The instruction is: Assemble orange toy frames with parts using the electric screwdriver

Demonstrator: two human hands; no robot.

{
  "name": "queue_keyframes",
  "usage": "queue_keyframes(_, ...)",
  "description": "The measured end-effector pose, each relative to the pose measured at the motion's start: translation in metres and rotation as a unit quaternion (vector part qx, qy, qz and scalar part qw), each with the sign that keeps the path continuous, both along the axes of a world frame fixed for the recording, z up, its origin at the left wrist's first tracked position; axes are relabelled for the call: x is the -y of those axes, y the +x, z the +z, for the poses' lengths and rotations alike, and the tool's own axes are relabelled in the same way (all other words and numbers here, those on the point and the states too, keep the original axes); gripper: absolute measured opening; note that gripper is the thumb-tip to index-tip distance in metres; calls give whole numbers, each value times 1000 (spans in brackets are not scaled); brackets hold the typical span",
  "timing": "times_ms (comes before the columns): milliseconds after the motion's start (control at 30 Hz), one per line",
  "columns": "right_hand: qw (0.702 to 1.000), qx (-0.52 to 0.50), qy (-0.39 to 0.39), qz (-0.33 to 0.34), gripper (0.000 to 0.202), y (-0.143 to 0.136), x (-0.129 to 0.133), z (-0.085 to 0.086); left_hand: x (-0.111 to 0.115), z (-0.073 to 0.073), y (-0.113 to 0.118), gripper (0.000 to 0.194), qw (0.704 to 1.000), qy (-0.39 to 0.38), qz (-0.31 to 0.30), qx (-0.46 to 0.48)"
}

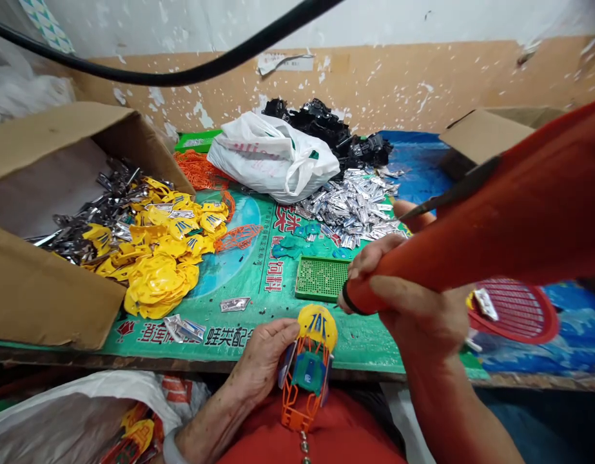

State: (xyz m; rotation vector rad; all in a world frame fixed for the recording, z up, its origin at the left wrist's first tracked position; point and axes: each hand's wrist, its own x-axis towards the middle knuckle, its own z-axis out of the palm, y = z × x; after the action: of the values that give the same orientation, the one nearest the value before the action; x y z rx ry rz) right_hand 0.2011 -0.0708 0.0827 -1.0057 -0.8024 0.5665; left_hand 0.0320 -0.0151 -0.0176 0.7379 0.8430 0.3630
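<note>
My left hand (pixel 263 353) pinches the side of a toy car body (pixel 309 370) near the table's front edge. The body has a rounded yellow nose, an orange lattice frame, a teal middle piece and silvery side panels. Wrapped around the front end of a large red electric screwdriver (pixel 476 238) is my right hand (pixel 418 309). A dark pointed strip lies along the screwdriver's upper side. Its black-ringed tip is just above and right of the yellow nose, apart from it. A small green perforated basket (pixel 321 278) lies beyond the tip, partly hidden by the right hand.
At left, a tipped cardboard box (pixel 46 270) spills yellow parts (pixel 162 280) and dark shiny ones. A white plastic bag (pixel 273 154), silver pieces (pixel 355 206) and black parts (pixel 321 125) lie at the back. A red basket (pixel 524 312) stands right; a black cable (pixel 181 77) hangs overhead.
</note>
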Motion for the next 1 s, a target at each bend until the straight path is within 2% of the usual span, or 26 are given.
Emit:
queue_keyframes(67, 999, 14, -8, -47, 14, 9, -5, 0, 0, 3, 0, 33, 1000, -4, 12, 1)
queue_keyframes(200, 984, 76, -52, -151, 18, 27, -16, -12, -2, 7, 1, 30, 1000, -13, 18, 16)
queue_keyframes(400, 935, 182, -160, -260, 31, 37, -22, -12, -4, 8, 1, 29, 998, -20, 28, 52)
queue_keyframes(533, 921, 237, -131, -279, 46, 37, -18, -16, -5, 10, 2, 30, 995, -35, 51, 72)
queue_keyframes(600, 903, 268, -86, -324, 60, 34, -11, -25, -6, 11, 3, 29, 994, -40, 56, 82)
queue_keyframes(667, 884, 290, -52, -363, 62, 28, 1, -37, -7, 12, 4, 28, 993, -41, 63, 93)
queue_keyframes(733, 896, 296, -70, -325, 51, 17, 17, -50, -8, 13, 6, 28, 991, -37, 71, 104)
queue_keyframes(833, 926, 302, -179, -139, 32, -5, 38, -70, -9, 12, 8, 26, 988, -32, 80, 130)
queue_keyframes(900, 928, 287, -233, -47, 34, -20, 46, -82, -8, 11, 10, 23, 984, -35, 96, 148)
queue_keyframes(1000, 935, 200, -294, 13, 50, -36, 48, -95, -8, 10, 12, 17, 976, -48, 134, 163)
